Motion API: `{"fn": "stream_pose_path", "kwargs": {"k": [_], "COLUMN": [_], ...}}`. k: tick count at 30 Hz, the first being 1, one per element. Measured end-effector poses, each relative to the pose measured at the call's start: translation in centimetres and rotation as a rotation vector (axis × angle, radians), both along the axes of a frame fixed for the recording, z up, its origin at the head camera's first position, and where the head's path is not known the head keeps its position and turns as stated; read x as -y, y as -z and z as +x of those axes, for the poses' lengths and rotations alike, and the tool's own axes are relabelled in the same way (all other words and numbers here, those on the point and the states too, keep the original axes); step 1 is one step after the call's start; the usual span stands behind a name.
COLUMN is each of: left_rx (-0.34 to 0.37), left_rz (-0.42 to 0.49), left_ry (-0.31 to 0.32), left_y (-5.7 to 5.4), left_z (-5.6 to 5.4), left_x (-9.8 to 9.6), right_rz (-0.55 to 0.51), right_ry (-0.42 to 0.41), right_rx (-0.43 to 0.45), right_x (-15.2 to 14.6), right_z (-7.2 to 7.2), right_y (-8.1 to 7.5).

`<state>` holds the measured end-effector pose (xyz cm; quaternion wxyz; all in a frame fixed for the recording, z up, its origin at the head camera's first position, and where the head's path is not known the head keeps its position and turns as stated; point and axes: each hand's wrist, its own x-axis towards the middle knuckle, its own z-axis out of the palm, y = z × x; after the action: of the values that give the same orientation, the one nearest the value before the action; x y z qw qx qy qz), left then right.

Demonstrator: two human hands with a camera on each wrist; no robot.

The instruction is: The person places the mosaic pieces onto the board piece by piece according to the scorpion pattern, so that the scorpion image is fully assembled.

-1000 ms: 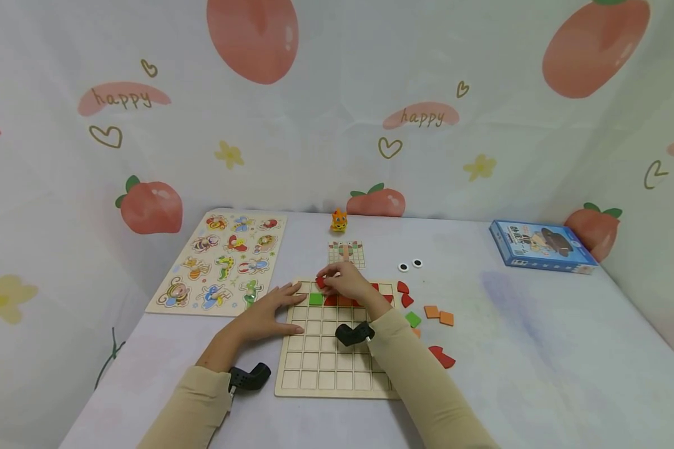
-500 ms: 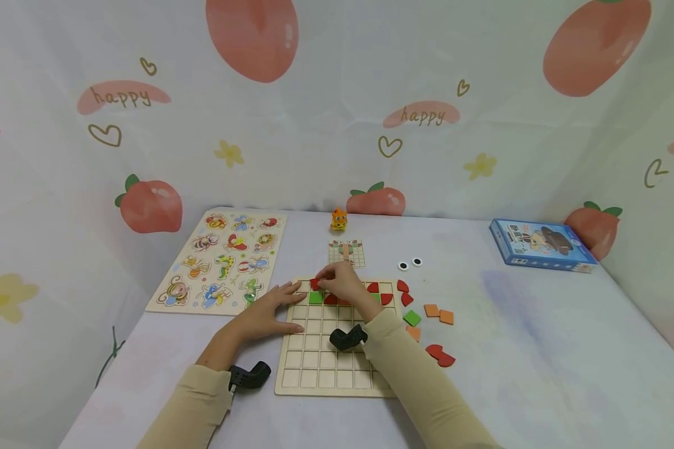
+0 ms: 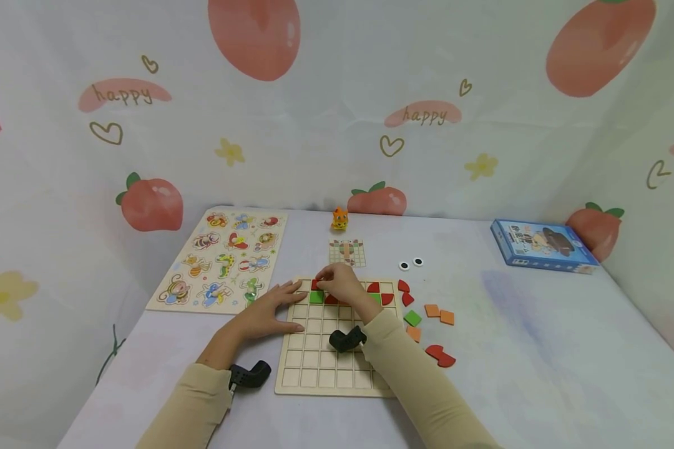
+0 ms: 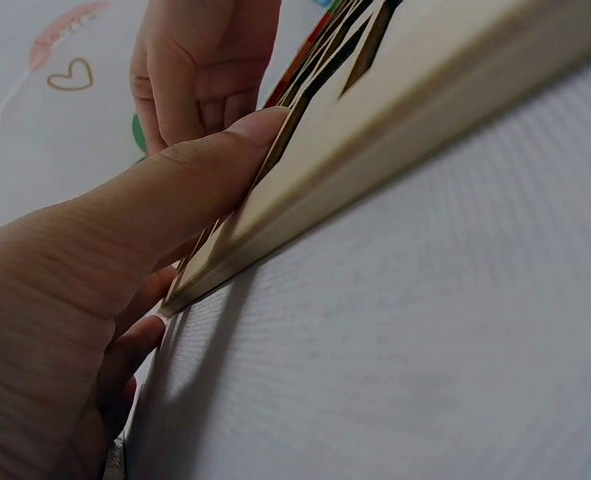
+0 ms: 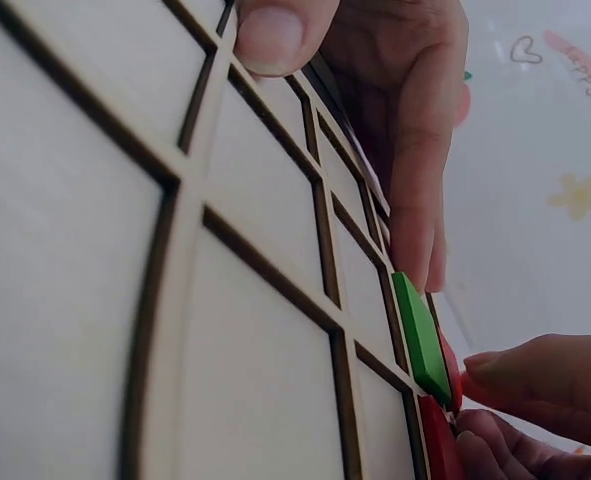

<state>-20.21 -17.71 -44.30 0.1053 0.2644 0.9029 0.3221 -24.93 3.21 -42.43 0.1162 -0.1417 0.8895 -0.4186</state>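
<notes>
My right hand point(image 3: 341, 282) pinches a small red quarter-round tile point(image 3: 314, 284) at the far row of the wooden grid board point(image 3: 310, 360). The red tile sits right behind a green square tile point(image 3: 316, 297); in the right wrist view, my thumb and fingers meet its edge beside the green tile point(image 5: 421, 340). My left hand point(image 3: 265, 313) rests at the board's left edge with fingers spread. Its thumb point(image 4: 190, 180) lies over the rim in the left wrist view. More red tiles point(image 3: 387, 299) lie in the far rows, partly covered by my right hand.
Right of the board lie loose orange squares point(image 3: 432, 310), a green square point(image 3: 412, 318) and red tiles point(image 3: 444, 360). Behind it are a pattern card point(image 3: 356, 254), two eye discs point(image 3: 404, 265) and an orange toy point(image 3: 339, 219). An insect puzzle point(image 3: 224, 246) lies left, a blue box point(image 3: 543, 245) right.
My right hand has shifted slightly left with the red tile, which now sits in the far row behind the green square. The left hand has stayed at the board's edge.
</notes>
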Motion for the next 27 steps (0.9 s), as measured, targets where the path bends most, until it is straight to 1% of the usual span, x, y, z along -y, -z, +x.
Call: {"fn": "stream_pose_path", "kwargs": {"k": [5,10,15,18,22,27], "left_rx": [-0.002,-0.003,-0.013,-0.015,-0.012,-0.015], "left_rz": [0.001,0.003,0.004,0.004,0.004,0.005], "left_ry": [0.0,0.001,-0.002,-0.003,-0.005,-0.001], "left_y": [-0.1,-0.1,0.0,0.0,-0.1,-0.1], "left_z": [0.0,0.1,0.1,0.1,0.1,0.1], "left_x": [0.0,0.0,-0.1,-0.1,0.0,-0.1], "right_rz": [0.014,0.004,-0.056,-0.126,-0.17,-0.159], "right_ry": [-0.003,-0.004,0.018,0.044,0.06,0.068], "right_rx": [-0.013,-0.012,-0.007,0.037,0.073,0.078], "right_x": [0.0,-0.2,-1.0,-1.8,-3.1,-5.4], "right_z": [0.1,0.1,0.2,0.1,0.1,-0.1], "right_y": [-0.3,-0.2,0.0,0.1,-0.1,-0.8]}}
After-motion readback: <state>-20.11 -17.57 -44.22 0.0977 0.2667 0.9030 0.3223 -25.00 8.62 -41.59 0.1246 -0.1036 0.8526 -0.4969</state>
